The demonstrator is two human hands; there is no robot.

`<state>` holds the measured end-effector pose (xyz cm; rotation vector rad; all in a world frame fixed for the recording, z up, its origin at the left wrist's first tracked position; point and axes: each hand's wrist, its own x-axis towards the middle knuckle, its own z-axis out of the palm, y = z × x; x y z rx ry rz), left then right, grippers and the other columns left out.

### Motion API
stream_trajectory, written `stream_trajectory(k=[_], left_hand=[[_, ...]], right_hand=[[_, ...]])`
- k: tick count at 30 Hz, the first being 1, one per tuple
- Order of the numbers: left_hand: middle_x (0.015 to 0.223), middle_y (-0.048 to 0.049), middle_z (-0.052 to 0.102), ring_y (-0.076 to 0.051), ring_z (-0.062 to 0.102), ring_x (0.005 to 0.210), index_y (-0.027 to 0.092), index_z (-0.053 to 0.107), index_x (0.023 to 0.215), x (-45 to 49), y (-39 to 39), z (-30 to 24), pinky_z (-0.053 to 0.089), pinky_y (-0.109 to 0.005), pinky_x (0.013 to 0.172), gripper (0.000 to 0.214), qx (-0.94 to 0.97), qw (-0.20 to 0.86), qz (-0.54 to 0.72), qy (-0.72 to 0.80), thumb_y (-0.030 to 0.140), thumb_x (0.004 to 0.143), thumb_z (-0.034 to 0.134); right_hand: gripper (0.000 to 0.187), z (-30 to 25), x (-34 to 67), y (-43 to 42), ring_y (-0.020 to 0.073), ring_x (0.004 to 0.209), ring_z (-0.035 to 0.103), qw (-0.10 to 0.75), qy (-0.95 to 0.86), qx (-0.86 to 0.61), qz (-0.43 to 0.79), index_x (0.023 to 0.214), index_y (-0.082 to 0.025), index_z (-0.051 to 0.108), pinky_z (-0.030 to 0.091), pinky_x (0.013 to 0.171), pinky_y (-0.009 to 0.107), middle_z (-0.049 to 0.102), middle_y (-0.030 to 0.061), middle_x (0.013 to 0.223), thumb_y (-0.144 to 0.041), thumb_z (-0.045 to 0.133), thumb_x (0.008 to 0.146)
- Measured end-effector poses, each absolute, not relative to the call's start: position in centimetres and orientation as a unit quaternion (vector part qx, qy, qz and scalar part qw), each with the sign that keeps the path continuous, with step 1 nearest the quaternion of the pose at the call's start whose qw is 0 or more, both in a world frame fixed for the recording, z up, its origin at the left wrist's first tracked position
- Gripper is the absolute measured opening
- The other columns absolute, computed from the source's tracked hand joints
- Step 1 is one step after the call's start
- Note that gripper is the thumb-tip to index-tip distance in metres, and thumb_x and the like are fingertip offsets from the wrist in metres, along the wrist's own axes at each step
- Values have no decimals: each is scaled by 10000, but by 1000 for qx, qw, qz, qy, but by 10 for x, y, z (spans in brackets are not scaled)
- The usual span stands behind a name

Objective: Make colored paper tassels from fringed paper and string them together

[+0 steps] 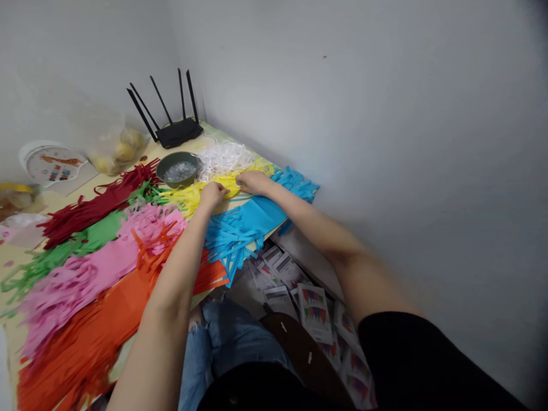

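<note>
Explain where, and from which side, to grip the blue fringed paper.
Grip the blue fringed paper probably best by its smooth, uncut middle, coming from the near table edge, beside which it lies flat; the loose strips at both ends would likely bend or tangle.

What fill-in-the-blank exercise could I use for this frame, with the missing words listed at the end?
1. The left hand and the right hand both pinch fringed strips coloured ____.
2. The black router has ____ raised antennas.
3. In the picture, white strands lie just to the ____ of the bowl.
4. The fringed bundle nearest the picture's bottom edge is coloured ____.

Missing words: yellow; five; right; orange.
</note>
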<state>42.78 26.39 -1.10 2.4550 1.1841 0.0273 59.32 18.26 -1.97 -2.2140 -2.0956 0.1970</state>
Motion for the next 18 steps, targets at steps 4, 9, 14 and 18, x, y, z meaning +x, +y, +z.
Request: stream_trajectory(k=[4, 9, 14, 18], left_hand=[[1107, -80, 718, -211, 683, 1048, 140, 693, 1073, 429, 261, -11, 545, -447, 975, 276, 881, 201, 9, 429, 389, 969, 636], [1148, -128, 722, -242, 665, 1120, 149, 701, 1065, 428, 252, -12, 502, -407, 993, 202, 874, 175, 52, 451, 265, 988, 555], [1122, -177, 738, -280, 687, 1088, 150, 671, 1140, 424, 247, -3, 483, -350, 911, 299, 857, 146, 130, 476, 200, 995, 414], [1063, -162, 747, -288, 709, 1025, 173, 626, 1189, 418, 244, 7, 477, -339, 868, 289, 846, 129, 188, 483, 248, 1009, 412]], right_hand=[[262, -19, 595, 185, 273, 1110, 630, 56, -684, -724, 71, 1137, -132, 687, 412, 846, 302, 707, 163, 1220, -191, 583, 904], [392, -7, 590, 171, 286, 1193, 616, 98, -688, -716, 75, 1260, -87, 636, 455, 964, 339, 662, 185, 1319, -181, 636, 879], [383, -13, 551, 156, 245, 1317, 558, 144, -707, -688, 80, 1337, -99, 607, 416, 1117, 354, 628, 161, 1386, -159, 505, 972], [374, -29, 531, 176, 264, 1308, 565, 152, -677, -712, 108, 1330, -118, 605, 463, 1108, 451, 599, 156, 1403, -213, 604, 968]])
